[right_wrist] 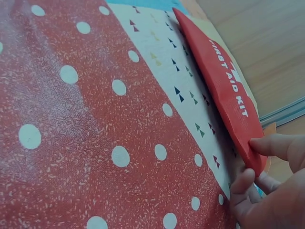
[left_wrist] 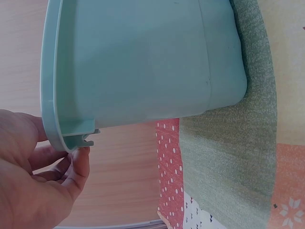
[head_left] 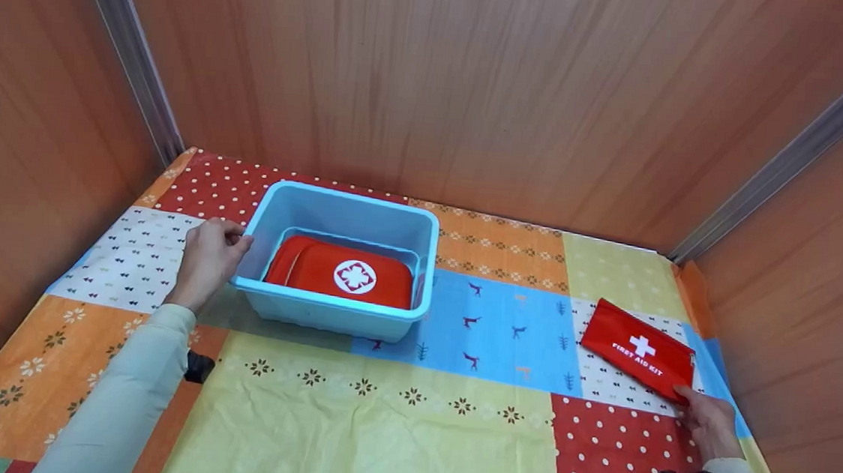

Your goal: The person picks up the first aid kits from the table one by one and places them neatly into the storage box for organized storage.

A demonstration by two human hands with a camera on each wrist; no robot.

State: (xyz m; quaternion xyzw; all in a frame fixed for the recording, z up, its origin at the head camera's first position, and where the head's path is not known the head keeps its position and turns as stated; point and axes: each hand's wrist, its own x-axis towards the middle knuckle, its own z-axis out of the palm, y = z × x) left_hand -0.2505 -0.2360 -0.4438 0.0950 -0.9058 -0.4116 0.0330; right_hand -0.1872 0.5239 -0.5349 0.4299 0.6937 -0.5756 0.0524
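Note:
A light blue plastic basin stands at the left of the table, and a red first aid case with a white round emblem lies inside it. My left hand grips the basin's left rim; in the left wrist view thumb and fingers close around the rim's corner. Over at the right, my right hand pinches the lower right corner of a flat red first aid pouch with a white cross. The right wrist view shows the thumb on the pouch's printed face and the other fingers beneath.
A patchwork-patterned tablecloth covers the table. Wood-grain panels rise at the back and both sides, joined by grey metal corner strips. The right panel stands close beside my right hand.

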